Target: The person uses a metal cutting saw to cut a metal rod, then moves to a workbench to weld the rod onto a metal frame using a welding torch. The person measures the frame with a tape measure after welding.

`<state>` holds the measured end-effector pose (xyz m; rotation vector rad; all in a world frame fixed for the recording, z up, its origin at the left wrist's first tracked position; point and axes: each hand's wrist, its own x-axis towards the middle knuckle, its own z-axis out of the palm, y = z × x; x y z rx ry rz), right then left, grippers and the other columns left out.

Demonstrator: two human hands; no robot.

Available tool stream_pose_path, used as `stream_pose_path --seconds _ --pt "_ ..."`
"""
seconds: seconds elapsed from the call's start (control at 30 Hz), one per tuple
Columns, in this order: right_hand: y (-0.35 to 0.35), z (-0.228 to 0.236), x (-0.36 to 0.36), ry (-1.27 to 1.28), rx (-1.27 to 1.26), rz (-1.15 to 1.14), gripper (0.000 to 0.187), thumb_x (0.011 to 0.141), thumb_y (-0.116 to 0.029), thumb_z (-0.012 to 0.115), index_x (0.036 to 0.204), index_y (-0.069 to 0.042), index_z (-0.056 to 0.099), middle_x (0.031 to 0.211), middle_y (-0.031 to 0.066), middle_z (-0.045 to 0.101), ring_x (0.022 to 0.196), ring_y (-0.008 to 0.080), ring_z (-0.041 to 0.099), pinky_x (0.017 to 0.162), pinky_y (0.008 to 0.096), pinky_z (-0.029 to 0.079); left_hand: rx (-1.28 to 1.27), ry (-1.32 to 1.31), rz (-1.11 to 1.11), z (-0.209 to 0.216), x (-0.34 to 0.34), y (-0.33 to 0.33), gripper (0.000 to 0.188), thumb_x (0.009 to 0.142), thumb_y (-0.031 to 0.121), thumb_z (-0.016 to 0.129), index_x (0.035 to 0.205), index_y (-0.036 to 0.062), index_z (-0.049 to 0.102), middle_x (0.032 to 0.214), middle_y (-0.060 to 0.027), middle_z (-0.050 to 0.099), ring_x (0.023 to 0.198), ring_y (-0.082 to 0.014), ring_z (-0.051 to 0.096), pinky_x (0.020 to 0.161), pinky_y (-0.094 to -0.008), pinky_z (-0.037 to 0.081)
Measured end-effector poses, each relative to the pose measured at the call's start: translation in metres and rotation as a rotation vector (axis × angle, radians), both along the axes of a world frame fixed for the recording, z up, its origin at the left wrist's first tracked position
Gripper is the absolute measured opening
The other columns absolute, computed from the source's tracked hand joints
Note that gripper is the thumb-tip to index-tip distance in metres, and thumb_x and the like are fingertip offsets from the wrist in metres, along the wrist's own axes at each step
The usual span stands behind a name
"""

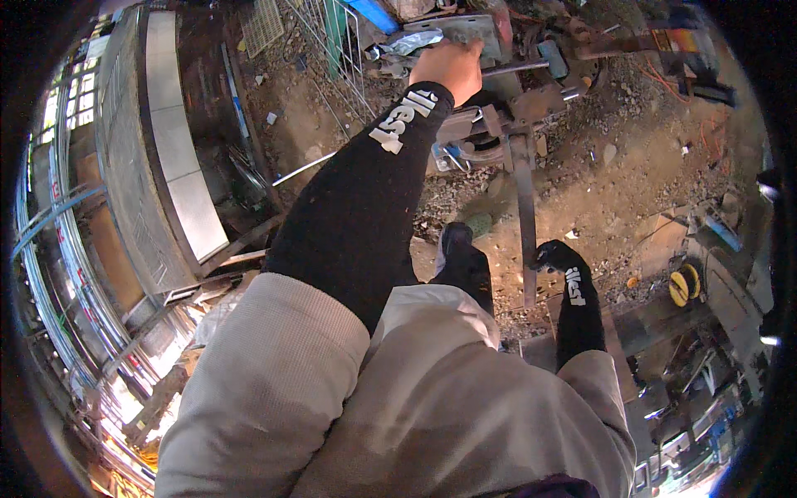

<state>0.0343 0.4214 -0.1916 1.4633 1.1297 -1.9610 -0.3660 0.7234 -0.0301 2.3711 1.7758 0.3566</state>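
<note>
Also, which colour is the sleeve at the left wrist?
The sleeve is black with white lettering, in the head view.

A stony brown dirt floor (610,170) lies partly in shade — bright window panes (81,93) glow at upper left.

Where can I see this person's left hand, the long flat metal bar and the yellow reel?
Left hand (447,70): head view, on the back of the hand.
Flat metal bar (527,212): head view, midway along its length.
Yellow reel (678,289): head view, on its round yellow face.
</note>
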Motion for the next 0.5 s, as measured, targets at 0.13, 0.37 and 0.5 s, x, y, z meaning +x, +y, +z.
stream_pose_path --seconds 0.13,0.37,0.5 --pt "0.014 0.021 0.018 -0.065 0.033 -0.091 0.032 0.074 -0.026 0.087 0.096 -0.006 0.076 0.088 0.0089 0.075 0.076 0.0204 0.071 0.066 0.0357 0.059 0.055 -0.028 -0.009 -0.003 -0.001 -0.001 0.027 0.094 0.02 0.055 0.117 0.0141 0.066 0.091 -0.0163 0.075 0.081 -0.0366 0.073 0.069 -0.0512 0.059" --pt "0.038 0.002 0.077 0.11 0.293 -0.1 0.022 0.079 -0.004 0.074 0.101 0.0 0.074 0.094 0.0082 0.075 0.083 0.0192 0.073 0.08 0.0364 0.059 0.012 -0.003 0.013 -0.002 -0.001 -0.003 0.028 0.093 0.02 0.056 0.118 0.0138 0.067 0.094 -0.0161 0.074 0.083 -0.0364 0.073 0.071 -0.0507 0.059" --pt "0.047 0.003 0.111 0.094 0.405 -0.334 0.025 0.084 -0.007 0.069 0.108 -0.002 0.074 0.093 0.0047 0.075 0.083 0.0171 0.069 0.076 0.0343 0.056 0.09 -0.056 -0.006 -0.004 -0.002 -0.002 0.025 0.093 0.022 0.057 0.115 0.0152 0.067 0.089 -0.0156 0.074 0.079 -0.0373 0.072 0.069 -0.051 0.059"
